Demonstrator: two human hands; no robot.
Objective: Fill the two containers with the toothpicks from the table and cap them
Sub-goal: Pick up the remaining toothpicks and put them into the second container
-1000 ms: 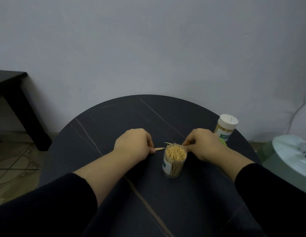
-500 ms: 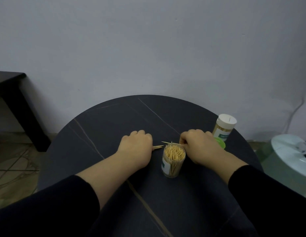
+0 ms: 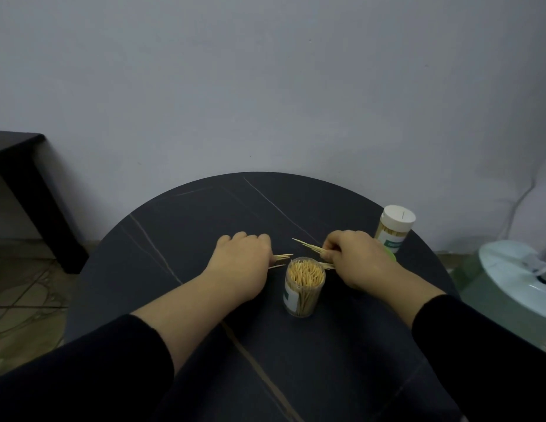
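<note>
An uncapped clear container (image 3: 303, 287) packed with toothpicks stands upright on the round dark table (image 3: 265, 208), between my hands. My left hand (image 3: 239, 263) lies knuckles-up just left of it, gripping a few toothpicks (image 3: 281, 257) whose tips stick out toward the container. My right hand (image 3: 357, 257) sits just right of it and pinches a small bundle of toothpicks (image 3: 308, 245) pointing up-left. A second container (image 3: 393, 228) with a white cap stands at the table's right edge. A green cap (image 3: 390, 255) peeks out from behind my right hand.
A dark side table (image 3: 25, 184) stands at the left against the grey wall. A white round object (image 3: 515, 275) sits low at the right beyond the table. My black sleeves (image 3: 83, 370) cover the near part of the table.
Both hands have shifted slightly away from me. The right hand has raised its toothpick bundle clear of the container rim, and more toothpick tips now show at the left hand.
</note>
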